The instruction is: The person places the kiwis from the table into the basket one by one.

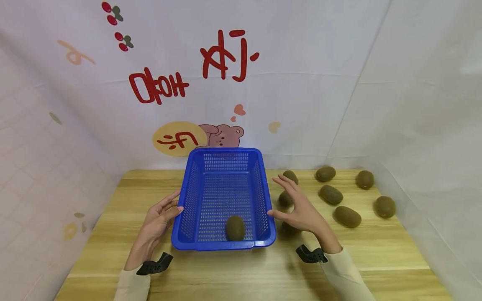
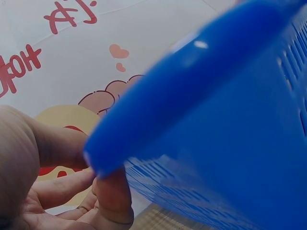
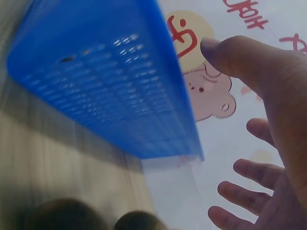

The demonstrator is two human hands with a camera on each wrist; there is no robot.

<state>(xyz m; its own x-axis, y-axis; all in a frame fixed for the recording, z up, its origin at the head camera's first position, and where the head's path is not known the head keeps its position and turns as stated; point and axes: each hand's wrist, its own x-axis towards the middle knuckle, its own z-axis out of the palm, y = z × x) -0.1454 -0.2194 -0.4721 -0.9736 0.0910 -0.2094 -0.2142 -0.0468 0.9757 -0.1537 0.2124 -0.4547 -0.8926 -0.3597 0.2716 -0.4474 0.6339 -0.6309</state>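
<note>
A blue plastic basket (image 1: 222,194) with slotted walls is in the middle of the head view, with one brown kiwi (image 1: 235,228) lying in its near end. My left hand (image 1: 156,221) pinches the basket's left rim between thumb and fingers; the left wrist view shows that rim (image 2: 158,96) close up. On the other side my right hand (image 1: 303,213) has its fingers spread, with the thumb near the right rim. A gap separates that thumb (image 3: 235,55) from the basket in the right wrist view. Whether the basket touches the table I cannot tell.
Several kiwis (image 1: 347,216) are scattered over the right of the wooden table (image 1: 211,274). A few lie beside the basket, partly hidden by my right hand. White printed cloth (image 1: 301,83) stands behind the table and along both sides.
</note>
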